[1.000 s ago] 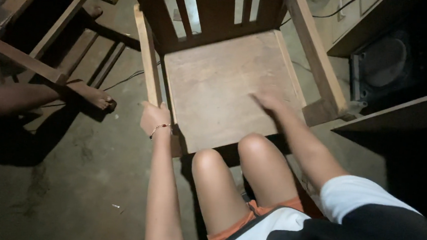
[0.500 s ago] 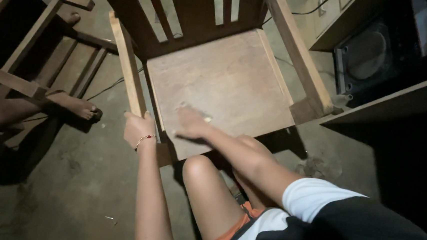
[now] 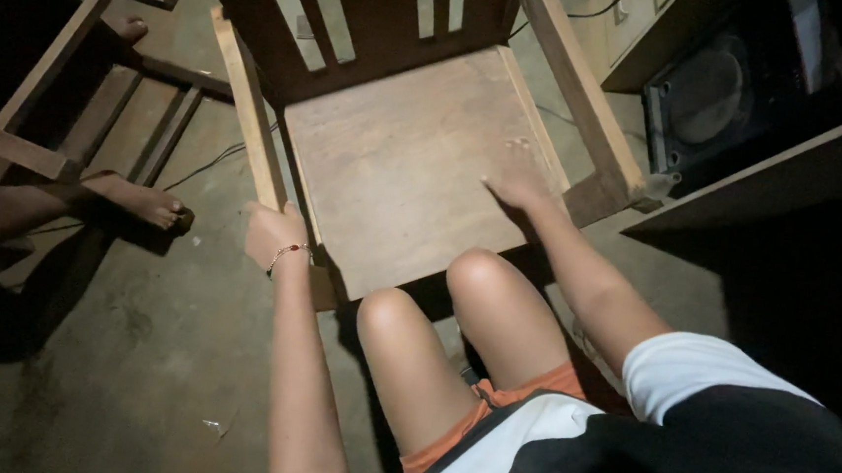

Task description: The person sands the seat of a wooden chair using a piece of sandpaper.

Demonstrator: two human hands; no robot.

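Observation:
A wooden armchair stands in front of me with a bare plywood seat (image 3: 397, 156) and slatted back. My left hand (image 3: 273, 233), with a bead bracelet at the wrist, is closed around the front end of the chair's left armrest (image 3: 244, 106). My right hand (image 3: 515, 186) lies palm down on the right side of the seat, near the right armrest (image 3: 579, 99); I cannot tell if anything is under the palm. My bare knees (image 3: 436, 297) press up to the seat's front edge.
A second wooden chair frame (image 3: 37, 71) lies at the left on the concrete floor. Another person's bare foot (image 3: 137, 199) rests beside it. A dark speaker box (image 3: 717, 99) sits on a low shelf at the right. A cable runs along the floor behind.
My right hand has moved from the seat's front left back over to its right side. My left hand has kept its hold on the armrest. The view shifted slightly.

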